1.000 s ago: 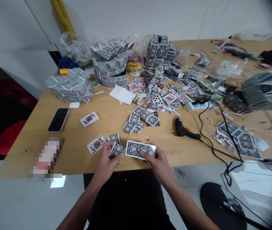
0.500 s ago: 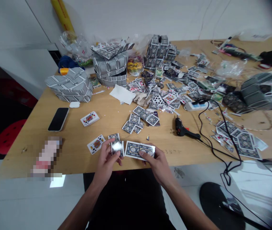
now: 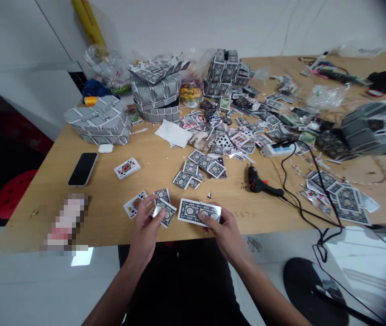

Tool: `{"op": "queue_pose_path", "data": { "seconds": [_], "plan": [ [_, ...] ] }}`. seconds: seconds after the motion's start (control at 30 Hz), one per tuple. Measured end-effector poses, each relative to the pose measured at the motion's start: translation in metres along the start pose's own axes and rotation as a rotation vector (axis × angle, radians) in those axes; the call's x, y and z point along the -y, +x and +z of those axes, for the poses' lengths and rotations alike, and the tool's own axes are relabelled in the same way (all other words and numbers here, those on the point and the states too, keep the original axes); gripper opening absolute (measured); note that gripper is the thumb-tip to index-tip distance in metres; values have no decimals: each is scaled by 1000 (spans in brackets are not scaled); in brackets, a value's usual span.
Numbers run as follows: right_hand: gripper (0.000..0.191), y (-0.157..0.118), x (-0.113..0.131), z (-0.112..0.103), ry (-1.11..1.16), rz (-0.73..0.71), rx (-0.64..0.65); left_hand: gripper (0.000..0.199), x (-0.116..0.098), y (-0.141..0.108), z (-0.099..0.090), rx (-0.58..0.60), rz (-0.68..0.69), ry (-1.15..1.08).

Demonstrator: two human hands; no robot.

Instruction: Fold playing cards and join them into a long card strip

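Note:
Near the table's front edge my left hand (image 3: 147, 226) pinches a small folded card piece (image 3: 164, 213), patterned back up. Just behind it another patterned card piece (image 3: 162, 196) lies beside a face-up king card (image 3: 135, 204). My right hand (image 3: 218, 222) grips a longer patterned card strip (image 3: 191, 211), thumb on top and fingers underneath. A narrow gap separates the strip from the piece in my left hand. Farther back are a face-up card stack (image 3: 126, 168) and a loose group of folded card pieces (image 3: 191, 168).
A black glue gun (image 3: 259, 182) with its cable lies right of my hands. A phone (image 3: 83, 169) rests at the left. Woven card baskets (image 3: 102, 120) and a heap of cards (image 3: 223, 140) stand farther back, near a power strip (image 3: 277, 149).
My left hand has shifted slightly left and tilted its card piece, widening the gap to the strip. My right hand has barely moved and still grips the strip.

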State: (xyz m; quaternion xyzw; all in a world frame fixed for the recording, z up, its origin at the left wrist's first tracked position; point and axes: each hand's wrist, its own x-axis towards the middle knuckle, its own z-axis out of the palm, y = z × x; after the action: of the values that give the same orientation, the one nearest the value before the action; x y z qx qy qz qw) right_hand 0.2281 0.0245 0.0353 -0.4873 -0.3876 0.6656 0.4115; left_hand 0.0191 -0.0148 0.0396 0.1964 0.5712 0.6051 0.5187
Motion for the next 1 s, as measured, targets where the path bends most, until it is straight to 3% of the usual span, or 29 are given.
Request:
{"op": "queue_pose_path", "data": {
  "seconds": [0.27, 0.47, 1.0],
  "plan": [
    [33, -3, 0, 4, -38, -9, -9, 53, 2, -1, 2, 30, -71, -108],
    [34, -3, 1, 5, -52, 6, 7, 41, 7, 0, 1, 42, -45, -87],
    [34, -3, 4, 8, -63, 16, -8, 40, 4, -4, 4, 32, -67, -79]
  ]
}}
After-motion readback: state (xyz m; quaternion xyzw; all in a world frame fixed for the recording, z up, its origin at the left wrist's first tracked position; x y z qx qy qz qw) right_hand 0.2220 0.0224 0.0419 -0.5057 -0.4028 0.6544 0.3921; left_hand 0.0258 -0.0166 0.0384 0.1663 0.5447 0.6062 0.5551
